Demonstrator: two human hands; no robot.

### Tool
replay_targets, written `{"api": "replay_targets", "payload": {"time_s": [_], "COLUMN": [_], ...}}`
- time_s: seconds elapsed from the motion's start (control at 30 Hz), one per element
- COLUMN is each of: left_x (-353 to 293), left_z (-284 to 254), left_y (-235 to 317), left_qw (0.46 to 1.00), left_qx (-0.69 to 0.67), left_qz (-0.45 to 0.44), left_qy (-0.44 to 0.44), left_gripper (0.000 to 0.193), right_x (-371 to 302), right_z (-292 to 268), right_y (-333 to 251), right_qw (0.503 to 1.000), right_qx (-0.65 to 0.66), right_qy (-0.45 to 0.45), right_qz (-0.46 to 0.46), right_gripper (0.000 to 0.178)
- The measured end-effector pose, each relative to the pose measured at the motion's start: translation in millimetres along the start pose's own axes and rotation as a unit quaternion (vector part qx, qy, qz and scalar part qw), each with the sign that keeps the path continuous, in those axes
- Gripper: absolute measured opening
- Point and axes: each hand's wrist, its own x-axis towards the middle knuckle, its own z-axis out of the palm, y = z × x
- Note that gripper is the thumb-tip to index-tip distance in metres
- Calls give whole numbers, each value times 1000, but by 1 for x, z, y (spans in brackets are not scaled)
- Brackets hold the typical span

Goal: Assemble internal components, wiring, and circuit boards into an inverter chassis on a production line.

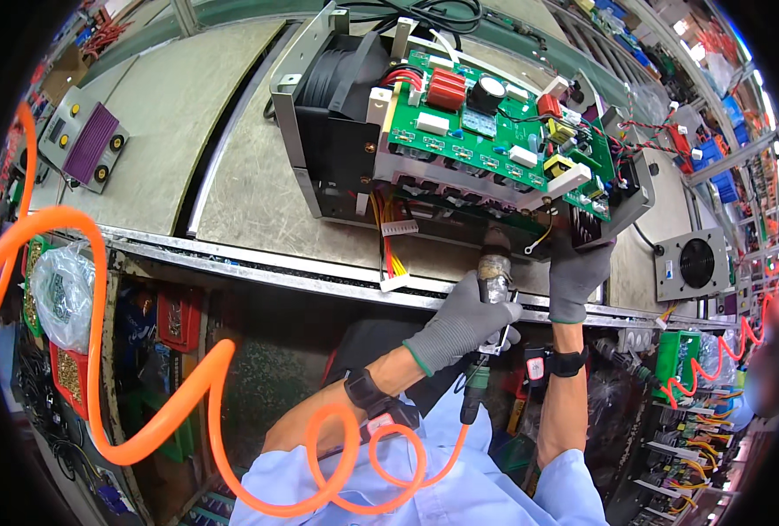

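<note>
My left hand [464, 326], in a grey glove, is closed around an air screwdriver [494, 270] whose tip points at the lower front of an open metal chassis [341, 171]. A coiled orange air hose [166, 416] runs from the tool's rear end. My right hand [578, 285], also gloved, is up against the chassis's lower right end, beside a black finned part [586, 226]; its fingertips are hidden there. A green circuit board [494, 145] tops the chassis, with red, white and yellow components. Wires with white connectors [395, 282] hang from its front.
A purple-and-silver unit [89, 140] sits at the far left of the metal bench [249, 188]. To the right is a panel with a fan [696, 265]. Red bins [69, 381], a plastic bag [60, 294] and a green bin [677, 355] flank the bench's front edge [310, 273].
</note>
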Motion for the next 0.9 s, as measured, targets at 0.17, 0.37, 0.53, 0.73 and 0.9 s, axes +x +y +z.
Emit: {"api": "replay_targets", "payload": {"time_s": [0.17, 0.37, 0.53, 0.73, 0.9], "left_x": [-4, 4, 2, -1, -5], "left_z": [-3, -7, -3, -2, 0], "left_y": [2, 0, -4, -2, 3], "left_qw": [999, 999, 999, 998, 998], "left_qx": [13, 39, 45, 60, 38], "left_qz": [-26, -13, -16, -22, -3], "left_qy": [-25, -28, -5, -29, -40], "left_gripper": [33, 34, 34, 33, 32], "right_x": [1, 0, -2, -2, -3], "right_z": [3, 6, 5, 5, 5], "right_y": [2, 0, -3, 1, 2], "right_qw": [1000, 999, 997, 998, 996], "right_qx": [12, 51, 76, 19, -21], "right_qy": [9, 12, 2, 27, 34], "right_qz": [-10, -15, -25, -53, -76], "right_gripper": [60, 56, 49, 48, 50]}}
